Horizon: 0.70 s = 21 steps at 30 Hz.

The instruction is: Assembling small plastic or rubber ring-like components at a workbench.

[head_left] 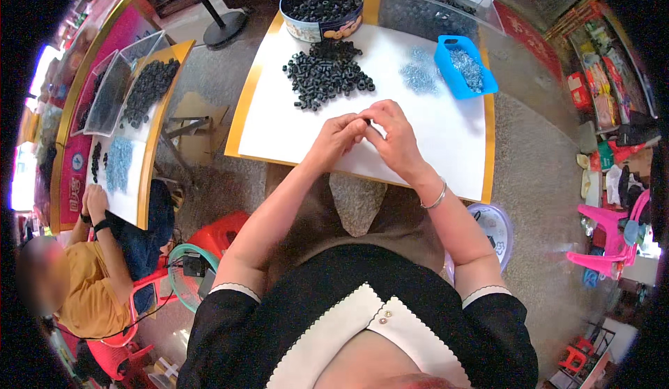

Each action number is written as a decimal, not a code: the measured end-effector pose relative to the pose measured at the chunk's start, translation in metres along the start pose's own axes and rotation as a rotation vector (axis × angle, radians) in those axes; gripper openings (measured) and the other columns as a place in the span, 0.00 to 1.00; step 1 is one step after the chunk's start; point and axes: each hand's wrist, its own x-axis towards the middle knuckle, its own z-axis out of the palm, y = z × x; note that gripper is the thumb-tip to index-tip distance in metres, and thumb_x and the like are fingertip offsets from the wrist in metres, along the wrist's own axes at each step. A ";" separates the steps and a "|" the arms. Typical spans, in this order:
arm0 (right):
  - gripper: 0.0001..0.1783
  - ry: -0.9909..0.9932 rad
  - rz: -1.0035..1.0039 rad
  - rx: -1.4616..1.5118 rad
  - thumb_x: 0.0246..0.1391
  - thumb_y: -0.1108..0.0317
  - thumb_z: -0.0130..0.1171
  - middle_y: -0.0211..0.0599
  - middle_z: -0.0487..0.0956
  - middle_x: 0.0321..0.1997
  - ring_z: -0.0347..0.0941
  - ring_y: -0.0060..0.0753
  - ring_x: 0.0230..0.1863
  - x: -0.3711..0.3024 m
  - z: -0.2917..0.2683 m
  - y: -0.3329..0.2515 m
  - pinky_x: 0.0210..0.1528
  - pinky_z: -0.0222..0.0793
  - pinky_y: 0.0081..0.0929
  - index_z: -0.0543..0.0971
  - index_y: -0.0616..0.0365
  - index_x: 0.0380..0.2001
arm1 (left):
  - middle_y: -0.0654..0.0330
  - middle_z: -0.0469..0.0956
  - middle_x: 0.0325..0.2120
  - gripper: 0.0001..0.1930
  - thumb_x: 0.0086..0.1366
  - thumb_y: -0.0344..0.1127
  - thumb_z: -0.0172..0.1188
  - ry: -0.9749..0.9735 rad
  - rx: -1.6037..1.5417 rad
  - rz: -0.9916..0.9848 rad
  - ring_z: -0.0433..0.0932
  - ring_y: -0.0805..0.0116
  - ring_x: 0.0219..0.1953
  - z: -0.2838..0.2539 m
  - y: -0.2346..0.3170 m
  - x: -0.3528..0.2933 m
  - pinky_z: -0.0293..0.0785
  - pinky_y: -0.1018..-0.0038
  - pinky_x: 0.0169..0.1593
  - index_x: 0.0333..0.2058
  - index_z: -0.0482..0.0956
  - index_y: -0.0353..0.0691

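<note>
The landmark is the loose pile of small, black, cylindrical pieces [326, 79] on the white-topped surface with a yellow-brown edge [279, 121]. Nearer the wearer than the pile, both bare hands meet above the surface. A single small black piece [368, 121] shows at the meeting point, its shape largely covered by the fingers. The right hand [395, 135] has thumb and forefinger clamped on this piece; a silver-coloured bangle [434, 194] encircles its wrist. The left hand [339, 136] is curled with its fingertips drawn in beside the piece; whether they grip it cannot be told.

Beyond the pile stands a round printed metal tin [324, 32] with more black pieces inside. Right of the pile lies a scatter of tiny silvery-blue parts [419, 79], individual form too fine to establish. Farther right, a bright blue rectangular plastic tray [447, 71] contains similar parts and sits at a slant. Beyond the pile and to its right is a clear plastic bin [425, 18] containing dark pieces.

Well left of the pile, a co-worker in a mustard-coloured top [94, 295] sits at a second surface, also bearing black and blue parts.
</note>
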 end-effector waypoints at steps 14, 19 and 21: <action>0.17 0.392 -0.069 -0.705 0.51 0.60 0.55 0.45 0.78 0.37 0.75 0.45 0.37 0.230 -0.135 0.148 0.41 0.69 0.36 0.77 0.57 0.43 | 0.68 0.70 0.23 0.10 0.65 0.37 0.54 0.071 -0.063 0.015 0.65 0.84 0.18 0.004 0.004 0.006 0.62 0.85 0.20 0.38 0.77 0.37; 0.12 0.141 -0.075 -0.416 0.48 0.65 0.56 0.44 0.77 0.34 0.73 0.45 0.38 0.164 -0.058 0.112 0.42 0.68 0.37 0.78 0.58 0.36 | 0.67 0.70 0.22 0.10 0.66 0.36 0.53 0.063 -0.129 0.009 0.65 0.83 0.19 0.000 0.004 0.004 0.64 0.85 0.21 0.37 0.76 0.36; 0.10 -0.006 0.061 -0.237 0.46 0.66 0.57 0.45 0.77 0.31 0.72 0.47 0.38 0.122 -0.032 0.100 0.41 0.67 0.39 0.79 0.58 0.32 | 0.67 0.70 0.22 0.10 0.66 0.36 0.52 0.049 -0.133 -0.006 0.66 0.82 0.20 0.001 0.009 0.004 0.66 0.83 0.22 0.38 0.76 0.35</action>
